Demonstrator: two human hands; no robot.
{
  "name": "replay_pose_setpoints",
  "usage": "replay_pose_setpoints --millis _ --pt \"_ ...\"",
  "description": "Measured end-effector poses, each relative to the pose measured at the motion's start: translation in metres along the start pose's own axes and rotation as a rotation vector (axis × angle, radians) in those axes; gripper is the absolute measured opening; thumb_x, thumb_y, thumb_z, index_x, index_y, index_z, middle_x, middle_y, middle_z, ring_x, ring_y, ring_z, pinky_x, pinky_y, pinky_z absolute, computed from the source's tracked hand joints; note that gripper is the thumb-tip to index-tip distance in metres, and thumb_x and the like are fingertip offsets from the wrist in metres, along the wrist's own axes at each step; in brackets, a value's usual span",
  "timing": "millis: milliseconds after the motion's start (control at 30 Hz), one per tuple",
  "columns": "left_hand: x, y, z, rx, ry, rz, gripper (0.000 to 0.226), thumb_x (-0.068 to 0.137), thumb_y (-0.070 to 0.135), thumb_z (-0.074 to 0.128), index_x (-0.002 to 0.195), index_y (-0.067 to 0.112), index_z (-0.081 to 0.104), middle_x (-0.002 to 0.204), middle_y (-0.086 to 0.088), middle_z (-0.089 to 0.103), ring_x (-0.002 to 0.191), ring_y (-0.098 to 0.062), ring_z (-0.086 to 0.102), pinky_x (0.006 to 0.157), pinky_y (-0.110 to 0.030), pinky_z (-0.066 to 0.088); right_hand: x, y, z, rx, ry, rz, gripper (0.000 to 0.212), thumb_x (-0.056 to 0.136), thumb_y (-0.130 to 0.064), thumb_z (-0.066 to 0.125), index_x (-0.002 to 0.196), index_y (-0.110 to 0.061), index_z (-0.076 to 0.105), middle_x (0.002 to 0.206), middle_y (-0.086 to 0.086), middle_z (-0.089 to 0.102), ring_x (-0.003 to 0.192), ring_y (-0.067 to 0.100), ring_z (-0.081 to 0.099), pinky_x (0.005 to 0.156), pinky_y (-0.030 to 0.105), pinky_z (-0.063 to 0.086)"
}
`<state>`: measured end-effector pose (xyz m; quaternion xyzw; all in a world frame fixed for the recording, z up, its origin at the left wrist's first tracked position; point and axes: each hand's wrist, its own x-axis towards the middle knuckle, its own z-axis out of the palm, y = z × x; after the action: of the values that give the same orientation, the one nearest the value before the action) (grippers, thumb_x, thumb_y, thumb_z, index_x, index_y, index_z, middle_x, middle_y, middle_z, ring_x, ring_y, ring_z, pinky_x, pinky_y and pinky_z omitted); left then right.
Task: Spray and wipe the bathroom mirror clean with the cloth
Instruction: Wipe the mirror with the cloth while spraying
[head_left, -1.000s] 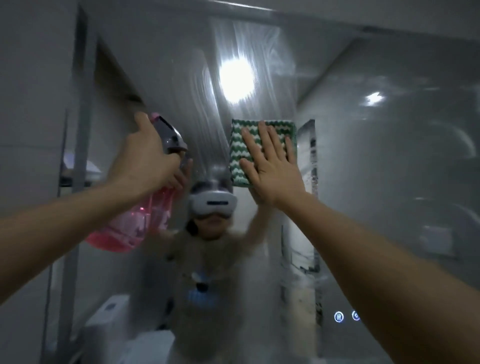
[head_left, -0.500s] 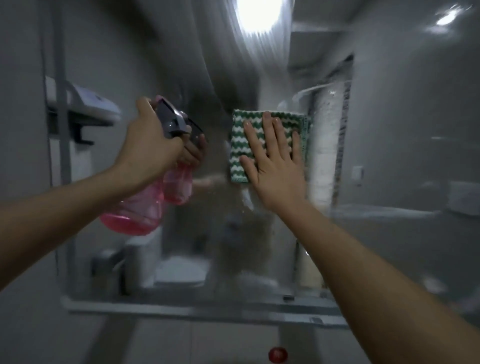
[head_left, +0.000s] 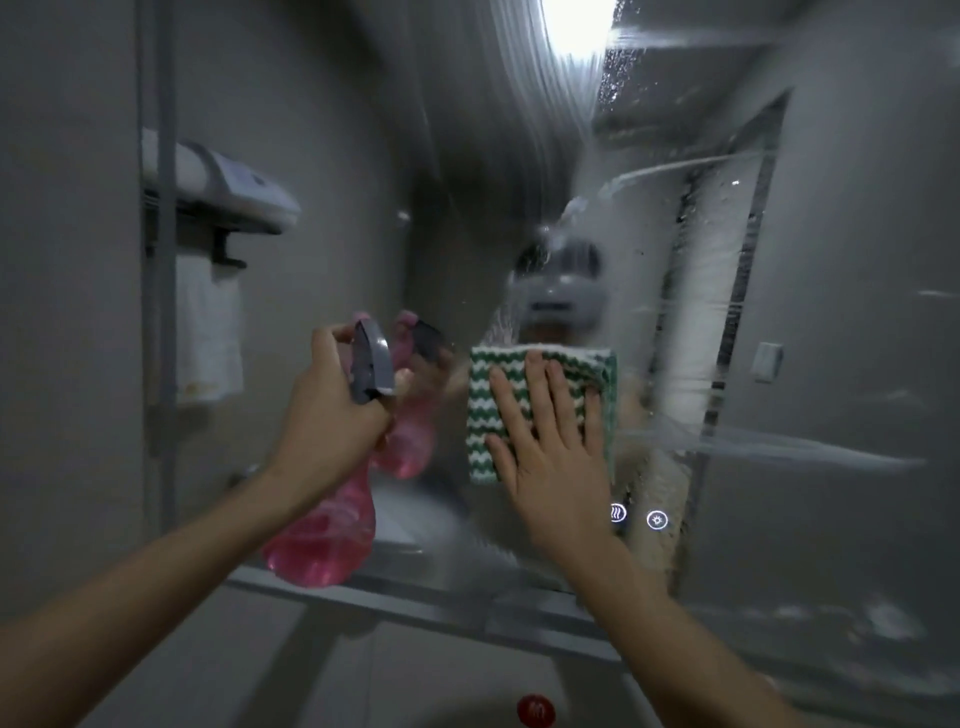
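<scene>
Mid-frame, your flat right hand (head_left: 550, 447) presses the green-and-white cloth (head_left: 485, 415) against the streaked mirror (head_left: 831, 364); your left hand (head_left: 332, 415) grips the pink spray bottle (head_left: 332, 535) beside it.

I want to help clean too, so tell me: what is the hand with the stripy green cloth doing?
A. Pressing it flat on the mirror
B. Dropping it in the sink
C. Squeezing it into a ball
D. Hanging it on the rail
A: the right hand lies with straight fingers spread over the cloth, holding it flat against the mirror.
</scene>
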<state>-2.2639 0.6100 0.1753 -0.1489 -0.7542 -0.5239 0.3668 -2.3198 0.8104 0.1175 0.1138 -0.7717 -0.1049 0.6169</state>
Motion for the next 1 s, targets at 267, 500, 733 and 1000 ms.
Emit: replay_pose_setpoints --millis 267,500,733,1000 --pt "0.018 -0.017 0.003 -0.228 -0.049 -0.064 0.033 0.081 0.033 0.071 0.097 0.034 0.041 0.068 -0.004 0.057 0.055 -0.019 0.053 0.058 -0.04 0.046 0.027 0.025 -0.003 -0.1 0.006 -0.26 0.05 0.101 -0.041 0.03 0.149 -0.028 0.03 0.156 0.004 0.024 0.144 0.02 0.022 0.116 0.046 0.014" --pt "0.06 0.018 -0.003 -0.215 -0.054 0.118 0.03 0.088 0.024 0.063 0.105 0.024 0.039 0.075 0.005 0.055 0.061 -0.007 0.053 0.056 -0.023 0.041 0.129 0.05 -0.014 -0.16 0.135 -0.261 0.049 0.102 -0.042 0.029 0.147 -0.027 0.035 0.154 0.007 0.032 0.142 0.023 0.029 0.115 0.044 0.015" --pt "0.048 0.023 -0.006 -0.281 -0.06 0.105 0.031 0.088 0.015 0.063 0.104 0.023 0.038 0.072 0.01 0.054 0.048 -0.003 0.054 0.044 -0.017 0.042 0.162 0.05 -0.023 -0.147 0.103 -0.141 0.051 0.102 -0.042 0.02 0.151 -0.028 0.022 0.158 0.006 0.021 0.145 0.022 0.018 0.115 0.04 0.002" --pt "0.004 -0.015 -0.011 -0.459 -0.102 -0.017 0.023 0.088 0.001 0.058 0.096 0.019 0.046 0.043 0.004 0.051 0.037 -0.008 0.045 0.036 -0.02 0.039 0.105 0.029 -0.012 -0.117 0.08 -0.103 0.051 0.103 -0.04 0.027 0.151 -0.024 0.025 0.157 0.01 0.023 0.145 0.024 0.02 0.116 0.048 0.009"
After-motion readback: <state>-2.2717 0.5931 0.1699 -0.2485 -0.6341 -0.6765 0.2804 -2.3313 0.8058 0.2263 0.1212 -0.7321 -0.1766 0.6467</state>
